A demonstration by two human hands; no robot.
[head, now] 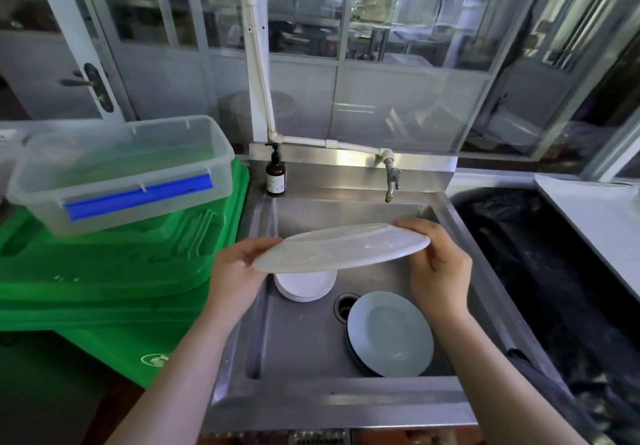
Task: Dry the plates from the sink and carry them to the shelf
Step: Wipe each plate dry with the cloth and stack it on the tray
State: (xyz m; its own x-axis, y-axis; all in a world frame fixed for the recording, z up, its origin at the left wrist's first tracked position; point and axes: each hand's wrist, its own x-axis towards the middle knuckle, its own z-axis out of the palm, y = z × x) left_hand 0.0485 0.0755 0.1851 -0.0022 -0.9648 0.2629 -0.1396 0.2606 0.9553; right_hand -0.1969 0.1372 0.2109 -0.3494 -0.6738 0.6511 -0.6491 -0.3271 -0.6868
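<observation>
Head view: steel sink (460, 226) seen from above, tap (392, 181) at the back wall, both forearms reaching in.
Held item: large white plate (341, 247), tilted with its right edge higher, raised above the basin and clear of the other dishes.
Left hand (239, 268): grips the plate's lower left rim, fingers curled under it.
Right hand (436, 264): grips the upper right rim, thumb on top.
Still in sink: stack of small white plates (304, 285) directly under the held plate; grey-blue plates (389, 334) stacked beside the drain (344, 308).
Step in hand: judged as lifting one plate out, drying not begun; no cloth in sight.
Next move: needs a towel, so one hand must free itself while the other keeps a firm hold on a possibly wet rim.
Shelf: not in view.
</observation>
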